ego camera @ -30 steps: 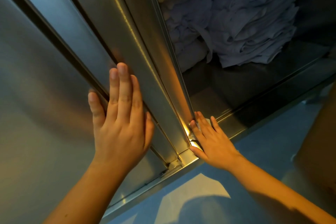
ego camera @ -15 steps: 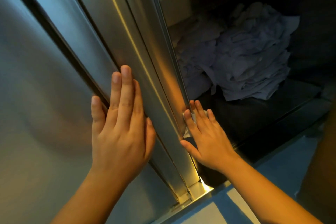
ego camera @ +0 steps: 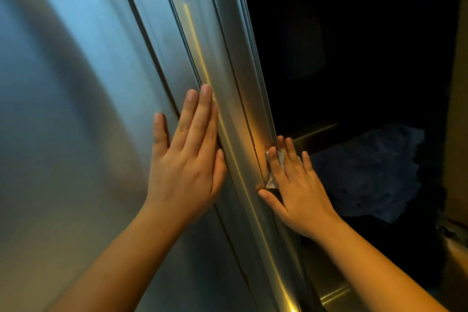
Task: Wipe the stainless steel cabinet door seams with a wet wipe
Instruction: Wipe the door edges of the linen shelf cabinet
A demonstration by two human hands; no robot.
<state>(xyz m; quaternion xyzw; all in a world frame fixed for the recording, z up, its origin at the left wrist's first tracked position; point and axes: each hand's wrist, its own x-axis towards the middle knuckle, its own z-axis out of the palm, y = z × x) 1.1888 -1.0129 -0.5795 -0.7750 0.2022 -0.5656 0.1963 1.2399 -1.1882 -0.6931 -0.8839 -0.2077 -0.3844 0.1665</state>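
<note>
A tall door of brushed stainless steel (ego camera: 76, 114) fills the left half of the view. Several narrow dark seams run along it from the top to the bottom, and one long dark seam (ego camera: 149, 43) passes just left of the fingers of the left hand.

The left hand (ego camera: 187, 162) lies flat on the steel panel. Its fingers are straight and close together, the thumb is spread to the left, and it holds nothing. The fingertips point up along the ridges of the door.

The right hand (ego camera: 297, 190) is at the right edge of the door (ego camera: 253, 99), lower than the left hand and near it. Its fingers are also straight and a little spread. They do not curl around anything; they press a small white wet wipe (ego camera: 271, 182) flat against the edge strip. The wipe is mostly hidden under the fingers, and only white corners of it show between the index and middle fingers and below the index finger. The thumb touches the steel below the wipe.

To the right of the door, the inside of the cabinet is open and very dark. A crumpled pile of grey-blue cloth (ego camera: 367, 172) lies inside it on a steel shelf (ego camera: 314, 133), just behind the right hand.
</note>
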